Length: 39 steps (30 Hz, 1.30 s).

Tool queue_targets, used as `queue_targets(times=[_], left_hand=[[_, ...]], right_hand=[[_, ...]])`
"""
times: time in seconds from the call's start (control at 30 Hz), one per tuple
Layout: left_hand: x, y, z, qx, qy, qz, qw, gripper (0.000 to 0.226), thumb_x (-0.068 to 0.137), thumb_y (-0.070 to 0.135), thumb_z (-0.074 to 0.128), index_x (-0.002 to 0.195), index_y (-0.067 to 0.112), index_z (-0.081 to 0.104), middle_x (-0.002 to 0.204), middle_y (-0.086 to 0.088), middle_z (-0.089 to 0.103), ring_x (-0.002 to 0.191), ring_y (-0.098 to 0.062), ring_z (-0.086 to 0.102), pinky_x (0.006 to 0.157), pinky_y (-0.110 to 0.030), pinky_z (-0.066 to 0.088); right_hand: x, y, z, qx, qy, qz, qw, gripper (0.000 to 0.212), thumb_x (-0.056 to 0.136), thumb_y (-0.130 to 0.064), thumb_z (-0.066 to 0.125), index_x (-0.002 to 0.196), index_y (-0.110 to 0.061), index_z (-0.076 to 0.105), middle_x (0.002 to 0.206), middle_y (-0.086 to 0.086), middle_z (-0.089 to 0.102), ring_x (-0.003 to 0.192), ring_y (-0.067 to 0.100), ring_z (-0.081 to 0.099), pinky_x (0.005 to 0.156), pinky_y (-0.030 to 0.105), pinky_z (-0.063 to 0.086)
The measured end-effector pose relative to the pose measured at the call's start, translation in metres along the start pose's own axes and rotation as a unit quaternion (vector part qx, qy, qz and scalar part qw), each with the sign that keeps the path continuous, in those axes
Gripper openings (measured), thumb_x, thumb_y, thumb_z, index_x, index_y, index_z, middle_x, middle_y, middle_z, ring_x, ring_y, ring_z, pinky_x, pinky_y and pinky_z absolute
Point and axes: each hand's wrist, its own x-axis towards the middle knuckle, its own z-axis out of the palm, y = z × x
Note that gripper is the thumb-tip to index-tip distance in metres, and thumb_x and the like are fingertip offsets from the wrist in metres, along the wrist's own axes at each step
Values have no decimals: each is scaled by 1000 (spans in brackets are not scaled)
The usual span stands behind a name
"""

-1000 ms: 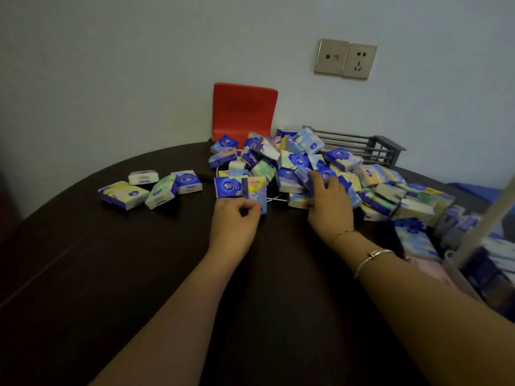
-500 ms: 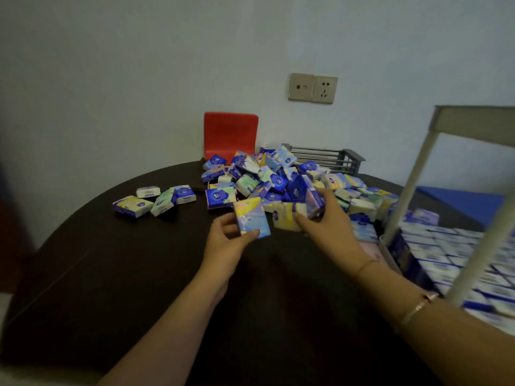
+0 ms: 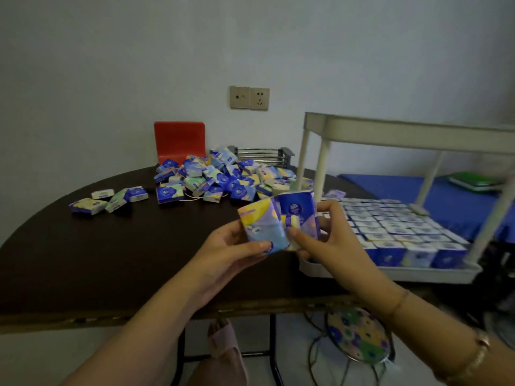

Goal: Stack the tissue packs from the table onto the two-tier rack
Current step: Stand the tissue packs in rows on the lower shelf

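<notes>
My left hand (image 3: 223, 250) grips a yellow-and-lilac tissue pack (image 3: 260, 225) above the table's front edge. Right beside it, my right hand (image 3: 331, 238) holds two or three blue and yellow packs (image 3: 299, 215) pressed against that one. A heap of tissue packs (image 3: 223, 178) lies at the far middle of the dark table (image 3: 111, 254). Three or so loose packs (image 3: 108, 200) lie to its left. The white two-tier rack (image 3: 390, 132) stands at the right. Its lower tier (image 3: 404, 273) is filled with rows of packs (image 3: 395, 232). What lies on the upper tier is hidden.
A red chair back (image 3: 179, 140) and a grey wire rack (image 3: 262, 154) stand behind the heap by the wall. A blue surface with a green book (image 3: 473, 181) lies beyond the white rack. Under the table are a patterned stool (image 3: 359, 335) and a pink shoe (image 3: 225, 349).
Both hands lifted packs out of the heap and drew them back toward me and to the right. The view swung right, bringing the white rack into sight.
</notes>
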Motion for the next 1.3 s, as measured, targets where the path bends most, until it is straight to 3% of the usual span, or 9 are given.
queue_targets(times=[0.13,0.23,0.33,0.43,0.6,0.83,0.97,1.13,1.3], left_hand=[[2,1,24,36,-18,4,999,47,67,1,67,113,7,63,112,-13,70,103,-24,66,91,-36,52],[7,2,37,54,-30,4,998,44,66,1,68,109,11,65,108,-9,71,99,-21,68,90,-34,53],[12,3,40,66,-24,9,997,46,65,2,68,110,12,65,107,-6,72,99,-20,69,90,-33,53],[14,3,34,75,-16,8,997,48,65,2,68,111,13,64,107,-6,72,98,-19,69,88,-30,55],[16,1,23,99,-16,-4,995,51,63,2,69,113,15,63,106,-3,72,99,-17,69,85,-28,56],[27,-3,15,98,-31,-3,995,53,66,-1,75,115,14,63,109,-5,72,102,-18,68,83,-26,56],[32,-8,16,105,-56,-1,993,62,53,9,82,113,17,65,109,-4,72,102,-17,68,77,-23,56],[34,-15,19,112,-78,3,991,55,59,4,76,112,18,65,108,-2,72,101,-14,68,77,-22,56],[34,-20,19,131,-77,15,988,49,57,2,81,102,21,72,108,-3,72,102,-16,67,79,-21,55]], right_hand=[[-7,-1,-40,30,-20,40,999,19,89,-29,58,93,-14,47,83,6,73,75,15,70,67,32,58],[-7,7,-67,-18,-24,36,999,20,92,-28,54,94,-8,50,88,14,72,82,22,69,74,35,53],[-3,19,-89,-131,-33,-27,990,13,89,-25,59,91,-13,56,101,2,65,93,12,62,80,28,50],[4,33,-97,-247,-33,-70,966,6,85,-30,64,86,-25,60,95,-7,59,88,6,51,71,16,39],[10,46,-92,-345,-43,-133,928,23,86,-36,62,96,-47,44,91,-26,53,95,-3,48,92,33,36],[17,53,-89,-391,-35,-171,904,29,86,-31,64,107,-37,43,99,-33,43,102,-2,41,96,30,28],[20,54,-92,-387,-61,-184,902,52,85,-26,67,122,-45,35,100,-31,43,103,-3,39,96,23,25],[22,65,-85,-398,-1,-223,890,29,82,-24,71,106,-21,55,106,-20,48,108,6,41,95,31,28],[24,75,-84,-482,25,-263,835,29,80,-35,64,103,-25,50,109,-6,54,106,15,43,88,29,27]])
